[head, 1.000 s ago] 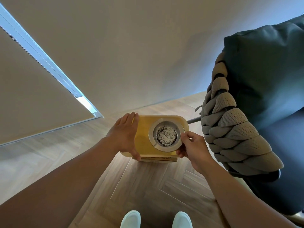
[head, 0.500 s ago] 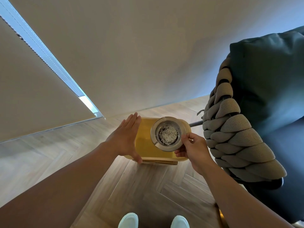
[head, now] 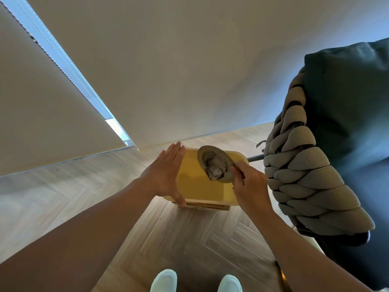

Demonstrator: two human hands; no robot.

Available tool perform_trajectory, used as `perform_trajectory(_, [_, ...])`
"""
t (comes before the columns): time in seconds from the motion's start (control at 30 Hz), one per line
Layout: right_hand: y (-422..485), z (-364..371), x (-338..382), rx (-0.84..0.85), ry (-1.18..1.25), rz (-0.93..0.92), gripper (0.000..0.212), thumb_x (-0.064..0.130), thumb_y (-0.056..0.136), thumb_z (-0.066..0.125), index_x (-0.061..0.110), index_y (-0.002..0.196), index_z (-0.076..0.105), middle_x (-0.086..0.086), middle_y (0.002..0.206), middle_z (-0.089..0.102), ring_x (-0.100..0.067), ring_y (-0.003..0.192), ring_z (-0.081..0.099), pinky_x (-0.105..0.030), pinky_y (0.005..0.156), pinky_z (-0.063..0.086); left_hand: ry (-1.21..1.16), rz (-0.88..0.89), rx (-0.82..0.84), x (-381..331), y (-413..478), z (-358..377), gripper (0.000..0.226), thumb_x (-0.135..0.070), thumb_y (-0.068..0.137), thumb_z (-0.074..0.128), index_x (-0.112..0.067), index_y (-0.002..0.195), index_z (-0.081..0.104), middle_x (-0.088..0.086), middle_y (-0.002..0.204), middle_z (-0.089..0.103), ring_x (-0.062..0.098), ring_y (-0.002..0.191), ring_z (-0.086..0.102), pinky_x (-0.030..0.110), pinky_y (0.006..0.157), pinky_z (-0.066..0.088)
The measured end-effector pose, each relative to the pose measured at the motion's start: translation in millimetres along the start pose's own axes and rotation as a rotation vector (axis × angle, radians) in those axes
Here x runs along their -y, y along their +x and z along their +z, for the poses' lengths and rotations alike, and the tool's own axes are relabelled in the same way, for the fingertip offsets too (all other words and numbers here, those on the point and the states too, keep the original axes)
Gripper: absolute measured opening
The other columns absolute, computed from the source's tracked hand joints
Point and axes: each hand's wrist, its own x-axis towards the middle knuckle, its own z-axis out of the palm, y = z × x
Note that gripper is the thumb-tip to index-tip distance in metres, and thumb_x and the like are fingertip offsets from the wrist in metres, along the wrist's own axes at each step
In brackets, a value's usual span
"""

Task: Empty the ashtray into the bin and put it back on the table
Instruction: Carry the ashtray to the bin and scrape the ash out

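Note:
A round metal ashtray (head: 225,157) with grey ash piled in its bowl is tilted steeply to the left over the open yellow bin (head: 195,186) on the floor. My right hand (head: 248,186) pinches the ashtray's right rim. The ash has slid to the low side of the bowl. My left hand (head: 164,175) rests flat, fingers apart, against the bin's left rim with the thumb over its near corner.
A chair with a thick braided rope arm (head: 305,178) and a dark cushion (head: 347,106) stands close on the right. A pale wall and a blind (head: 42,114) rise behind the bin. Herringbone wood floor (head: 189,239) and my two white shoes lie below.
The ashtray went from level above the bin to steeply tilted leftward, and the ash has shifted to its low edge. My left hand stays on the bin's rim.

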Motion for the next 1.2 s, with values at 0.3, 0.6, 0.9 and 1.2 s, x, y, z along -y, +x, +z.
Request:
perform_trajectory(0.3, [-18.6,4.1,-4.9,0.091,-0.467,-0.481,0.016,-0.002,0.080,0.077,0.004,0.093,0.071,-0.009,0.071,0.059,-0.021,0.060,0.053,-0.027,0.041,0.047,0.014,-0.004,0.017,-1.7,-0.7,-1.0,0.158,-0.073,0.043,0.081,-0.010,0.152,-0.015,0.009,0.163,-0.020,0.023,0.149,-0.020,0.039,0.120,-0.005])
perform_trajectory(0.6, [-17.1,-0.3,-7.3,0.059,-0.447,-0.482,0.013,0.000,0.084,0.075,0.002,0.095,0.071,-0.010,0.073,0.061,-0.022,0.062,0.055,-0.028,0.042,0.047,0.006,0.010,0.029,-3.8,-1.5,-4.2,0.156,-0.071,0.043,0.083,-0.011,0.153,-0.010,0.009,0.164,-0.016,0.023,0.149,-0.021,0.045,0.123,0.002])
perform_trajectory(0.9, [-23.4,1.3,-7.3,0.068,-0.451,-0.509,0.016,-0.001,0.079,0.079,0.002,0.094,0.072,-0.009,0.071,0.062,-0.021,0.060,0.056,-0.027,0.042,0.047,0.000,0.009,0.028,-2.8,-1.9,-3.6,0.156,-0.070,0.043,0.083,-0.011,0.153,-0.010,0.009,0.164,-0.016,0.022,0.149,-0.021,0.043,0.123,-0.001])
perform_trajectory(1.2, [-26.1,3.1,-9.3,0.038,-0.420,-0.500,0.013,0.003,0.082,0.077,0.002,0.094,0.071,-0.008,0.071,0.061,-0.018,0.060,0.054,-0.023,0.047,0.046,0.014,0.010,0.027,-2.5,-1.2,-2.4,0.156,-0.071,0.044,0.082,-0.010,0.152,-0.012,0.009,0.163,-0.017,0.023,0.149,-0.021,0.042,0.123,-0.001])
